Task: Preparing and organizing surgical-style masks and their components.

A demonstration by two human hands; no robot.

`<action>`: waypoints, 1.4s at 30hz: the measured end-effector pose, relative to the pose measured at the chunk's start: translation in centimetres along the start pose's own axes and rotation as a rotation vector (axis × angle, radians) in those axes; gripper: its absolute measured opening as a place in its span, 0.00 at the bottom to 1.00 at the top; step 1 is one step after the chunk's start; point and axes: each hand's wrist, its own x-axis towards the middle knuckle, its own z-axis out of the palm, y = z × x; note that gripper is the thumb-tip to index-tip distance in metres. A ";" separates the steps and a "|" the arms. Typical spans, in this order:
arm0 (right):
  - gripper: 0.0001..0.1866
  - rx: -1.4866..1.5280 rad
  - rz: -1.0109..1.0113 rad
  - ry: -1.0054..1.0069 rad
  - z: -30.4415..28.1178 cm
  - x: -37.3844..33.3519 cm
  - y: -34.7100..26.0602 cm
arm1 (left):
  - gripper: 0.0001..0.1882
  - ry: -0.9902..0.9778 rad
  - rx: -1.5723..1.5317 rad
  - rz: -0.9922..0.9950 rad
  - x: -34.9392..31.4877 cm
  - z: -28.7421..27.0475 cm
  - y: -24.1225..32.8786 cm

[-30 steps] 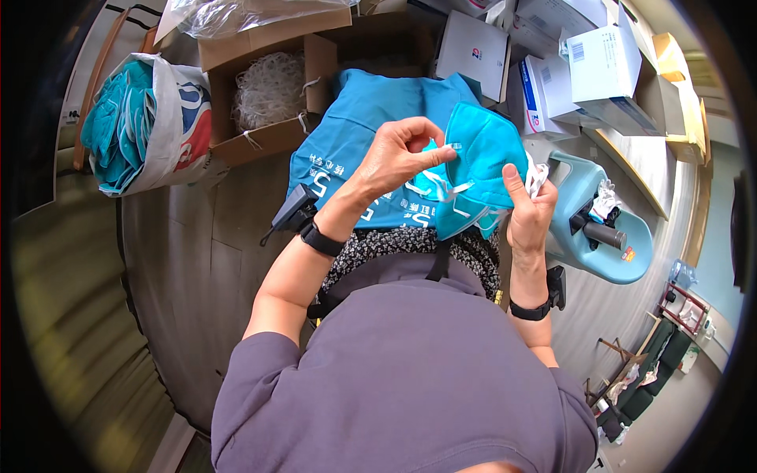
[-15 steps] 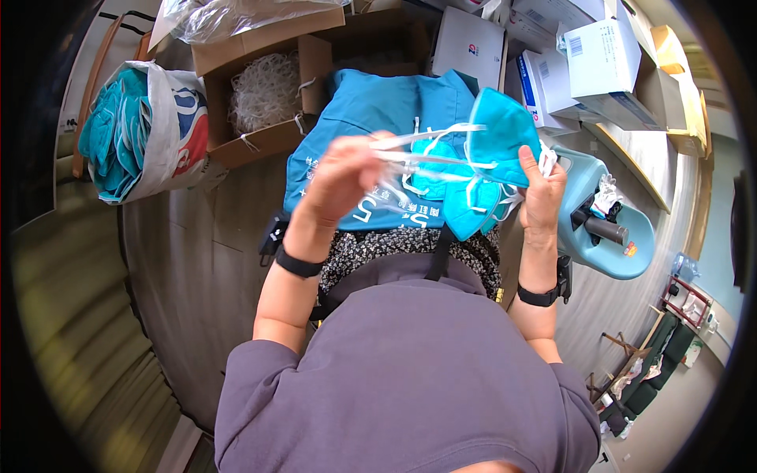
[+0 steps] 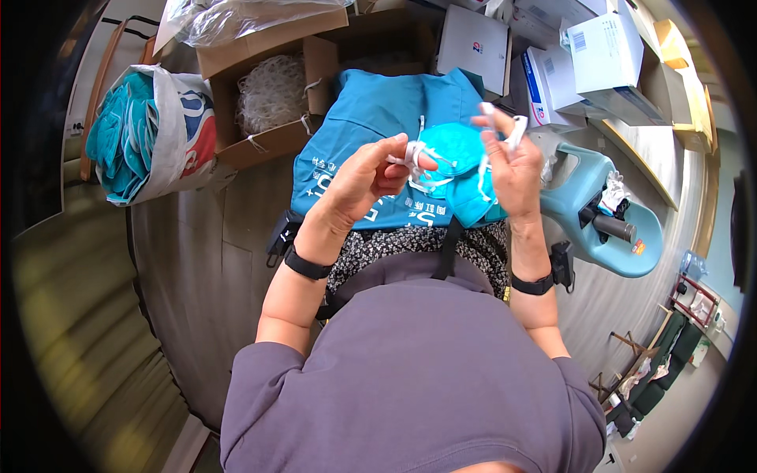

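My left hand is closed in a pinch on white elastic straps at the left edge of a turquoise face mask. My right hand is raised just right of this mask, its fingers bent but apart, with white bands around the fingers; its fingertips are slightly blurred. A second turquoise mask lies partly beneath the first. Both rest on a blue printed cloth spread over my lap. Where the straps join the masks is partly hidden by my fingers.
A white bag full of turquoise masks stands at the left. Behind the cloth, an open cardboard box holds tangled white elastic loops. White boxes are stacked back right, beside a blue plastic stool holding a dark cylinder.
The mask that my right hand held up is now down on the lap pile, and that hand has moved off it slightly left. My left hand has moved right, still gripping straps.
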 end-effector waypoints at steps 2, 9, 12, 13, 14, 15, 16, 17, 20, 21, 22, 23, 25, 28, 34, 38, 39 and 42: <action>0.17 0.301 -0.145 -0.222 2.1 0.3 -0.7 | 0.23 -0.017 0.034 -0.040 0.0 0.2 0.0; 0.10 0.362 0.071 -0.466 2.6 0.4 -1.0 | 0.20 -0.082 0.176 -0.018 -0.8 0.4 -0.9; 0.09 0.333 0.136 -0.603 2.3 0.1 -0.6 | 0.21 -0.041 0.153 0.023 -0.7 0.7 -1.8; 0.08 0.241 0.036 -0.534 2.2 0.0 -1.0 | 0.21 -0.040 0.142 0.031 -0.7 1.0 -2.0; 0.08 0.245 0.057 -0.458 2.0 -0.1 -0.9 | 0.21 -0.077 0.156 0.052 -0.5 1.0 -2.2; 0.08 0.248 0.077 -0.381 1.8 -0.2 -0.8 | 0.21 -0.113 0.170 0.074 -0.3 0.9 -2.5; 0.09 0.252 0.097 -0.305 1.5 -0.3 -0.6 | 0.21 -0.149 0.184 0.096 -0.2 0.9 -2.7; 0.09 0.232 0.060 -0.219 1.4 -0.3 0.0 | 0.22 -0.124 0.219 0.065 -0.3 1.5 -2.5; 0.07 0.062 -0.029 -0.064 -0.9 0.0 0.8 | 0.23 -0.127 0.188 -0.003 -1.0 2.2 -2.8; 0.07 0.058 -0.049 -0.031 -2.0 0.1 1.3 | 0.24 -0.127 0.190 -0.019 -1.7 2.4 -2.7; 0.07 0.053 -0.069 0.002 -2.9 0.2 1.8 | 0.24 -0.119 0.215 -0.047 -2.3 2.4 -2.5; 0.08 0.019 -0.147 0.044 -3.4 0.2 1.7 | 0.24 -0.109 0.238 -0.074 -3.0 2.4 -2.4; 0.09 -0.050 -0.139 0.127 -4.8 0.2 1.9 | 0.24 -0.103 0.303 -0.121 -4.3 2.2 -2.1; 0.12 -0.044 -0.093 0.184 -6.7 0.3 2.9 | 0.22 -0.104 0.279 -0.181 -6.3 1.5 -1.7; 0.11 -0.069 -0.100 0.215 -7.1 -0.2 2.9 | 0.24 -0.090 0.322 -0.210 -8.3 0.8 -1.0; 0.08 -0.125 0.008 0.276 -10.6 -0.2 3.3 | 0.24 -0.107 0.368 -0.233 -9.9 0.0 -0.4; 0.08 -0.080 0.007 0.217 -10.2 -0.3 3.2 | 0.24 -0.123 0.397 -0.223 -9.4 0.2 -0.5; 0.11 -0.034 -0.003 0.013 -6.5 -0.8 1.0 | 0.22 -0.125 0.283 -0.143 -5.8 0.7 -1.7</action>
